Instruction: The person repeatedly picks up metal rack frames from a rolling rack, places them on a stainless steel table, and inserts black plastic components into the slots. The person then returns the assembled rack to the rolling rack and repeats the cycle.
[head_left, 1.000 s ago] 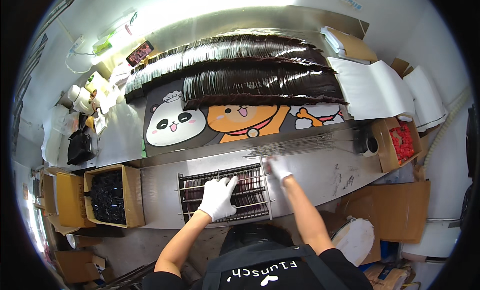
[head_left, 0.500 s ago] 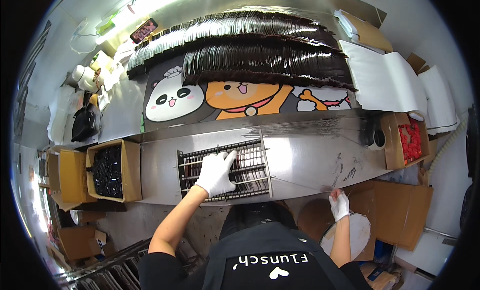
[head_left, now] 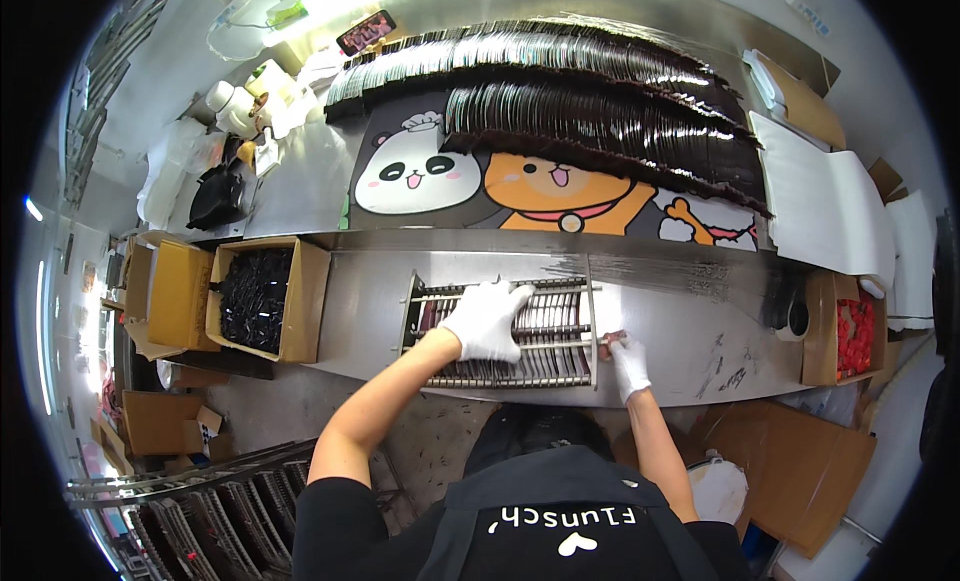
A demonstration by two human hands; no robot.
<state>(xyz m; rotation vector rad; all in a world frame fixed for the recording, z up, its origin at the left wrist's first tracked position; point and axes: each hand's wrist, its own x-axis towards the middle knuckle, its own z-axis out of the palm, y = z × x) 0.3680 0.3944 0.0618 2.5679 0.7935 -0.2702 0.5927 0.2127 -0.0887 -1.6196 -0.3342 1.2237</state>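
While the gloved left hand (head_left: 487,319) lies spread on the wire rack (head_left: 500,331), steadying it, the right hand (head_left: 628,365) pinches a small dark piece (head_left: 612,337) at its end; best kept level.

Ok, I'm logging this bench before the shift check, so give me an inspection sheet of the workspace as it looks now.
Surface: steel bench, scuffed with dark marks.
Job's things: slotted metal rack holding rows of dark flat pieces; long fanned rows of dark pieces on a cartoon animal mat.
Clutter: open cardboard box of black parts; box of red parts; white sheets.
Grippers: gloved left hand rests on the rack; gloved right hand pinches a small piece at the rack's right end.
Cables: nothing seen.
Surroundings: cardboard boxes on the floor.
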